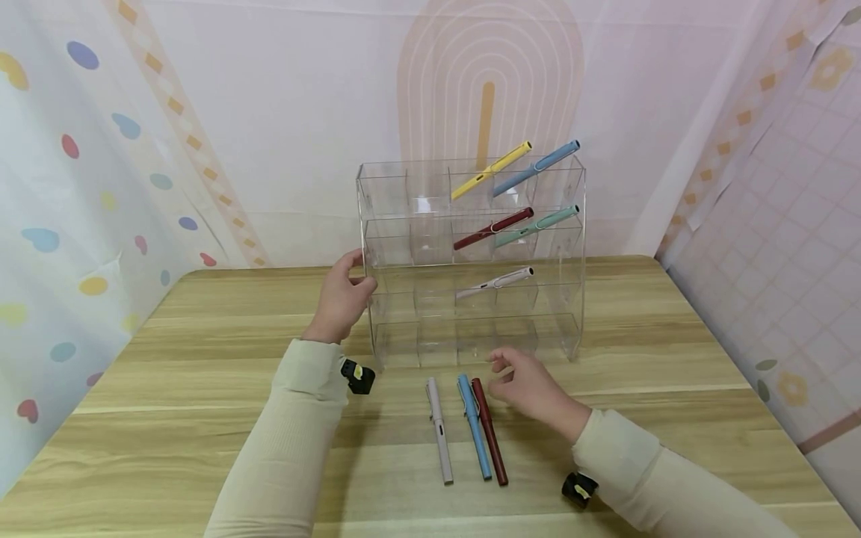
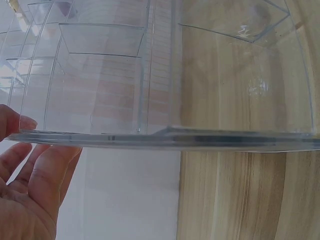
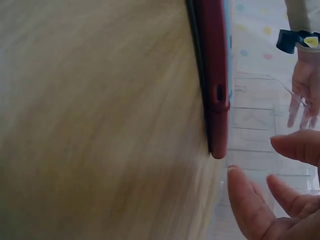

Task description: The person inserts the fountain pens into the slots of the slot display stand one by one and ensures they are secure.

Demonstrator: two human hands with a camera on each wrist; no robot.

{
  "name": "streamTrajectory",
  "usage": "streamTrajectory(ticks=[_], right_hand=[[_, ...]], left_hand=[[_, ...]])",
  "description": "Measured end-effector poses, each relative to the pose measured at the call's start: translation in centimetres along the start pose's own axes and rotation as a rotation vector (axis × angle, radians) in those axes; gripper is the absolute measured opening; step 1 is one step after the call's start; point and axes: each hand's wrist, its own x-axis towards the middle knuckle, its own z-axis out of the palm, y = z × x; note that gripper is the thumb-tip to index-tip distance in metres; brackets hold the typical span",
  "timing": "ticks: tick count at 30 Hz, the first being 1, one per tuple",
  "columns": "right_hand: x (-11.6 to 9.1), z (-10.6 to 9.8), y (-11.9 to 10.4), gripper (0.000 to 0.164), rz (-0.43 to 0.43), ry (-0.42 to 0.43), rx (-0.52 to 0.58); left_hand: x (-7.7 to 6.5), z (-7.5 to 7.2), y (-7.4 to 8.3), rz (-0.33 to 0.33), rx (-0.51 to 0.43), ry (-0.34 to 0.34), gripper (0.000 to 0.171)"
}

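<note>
A clear acrylic pen rack (image 1: 437, 261) with stepped compartments stands on the table. My left hand (image 1: 341, 295) holds its left side panel; in the left wrist view the thumb (image 2: 27, 122) lies on one face of the panel and the fingers (image 2: 50, 175) on the other. My right hand (image 1: 534, 388) hovers low before the rack's front with nothing in it, thumb and fingertips apart. Close beside it lies a dark red pen (image 1: 491, 437), its capped end nearest the fingers in the right wrist view. A light blue pen (image 1: 476, 430) lies against it, and a pale lilac pen (image 1: 440, 433) farther left.
In the rack lean a yellow pen (image 1: 491, 170) and a blue pen (image 1: 538, 168) on top, a dark red pen (image 1: 494, 229) and a mint green pen (image 1: 538, 226) below, then a pale pen (image 1: 498, 282). A patterned cloth (image 1: 303, 134) hangs behind the wooden table (image 1: 168, 418).
</note>
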Motion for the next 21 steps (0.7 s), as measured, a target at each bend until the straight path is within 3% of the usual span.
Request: streamTrajectory(ticks=[21], right_hand=[[0.5, 1.6, -0.3, 0.047, 0.025, -0.145, -0.170]], left_hand=[[-0.4, -0.1, 0.3, -0.002, -0.044, -0.016, 0.056]])
